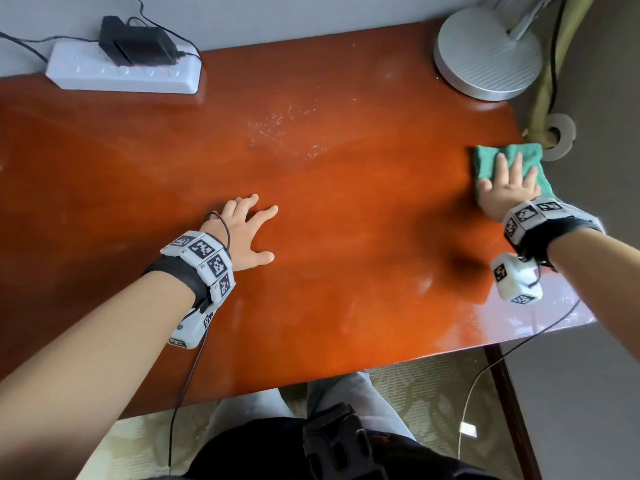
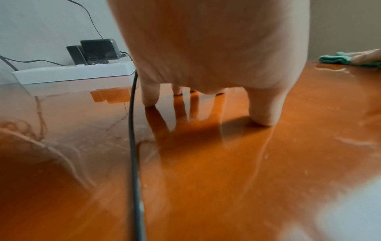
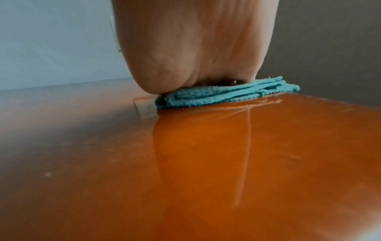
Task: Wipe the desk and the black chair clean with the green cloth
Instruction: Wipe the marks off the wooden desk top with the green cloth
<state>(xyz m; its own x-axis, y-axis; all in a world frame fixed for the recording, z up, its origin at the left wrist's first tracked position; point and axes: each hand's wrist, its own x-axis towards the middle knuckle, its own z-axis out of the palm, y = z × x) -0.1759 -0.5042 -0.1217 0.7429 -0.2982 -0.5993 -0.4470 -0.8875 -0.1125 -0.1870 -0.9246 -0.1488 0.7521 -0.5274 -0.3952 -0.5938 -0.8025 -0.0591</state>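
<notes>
Your right hand (image 1: 506, 188) lies flat on the green cloth (image 1: 512, 157), fingers straight and spread, pressing it onto the tabletop (image 1: 346, 237). The cloth is folded in layers and sits close in front of the lamp base (image 1: 486, 60), at the tabletop's right edge, with one part hanging past that edge. From the right wrist view the heel of your palm bears down on the cloth's stacked folds (image 3: 226, 94).

Your left hand (image 1: 246, 233) holds nothing: its fingers are spread wide and its fingertips (image 2: 266, 120) touch the bare wood, well apart from the lamp base and across the tabletop from the cloth. A patch of small droplets (image 1: 284, 129) lies on the glossy surface between the lamp base and the white power strip (image 1: 124, 71), which sits against the wall with a black adapter (image 1: 138, 43) plugged into it.
</notes>
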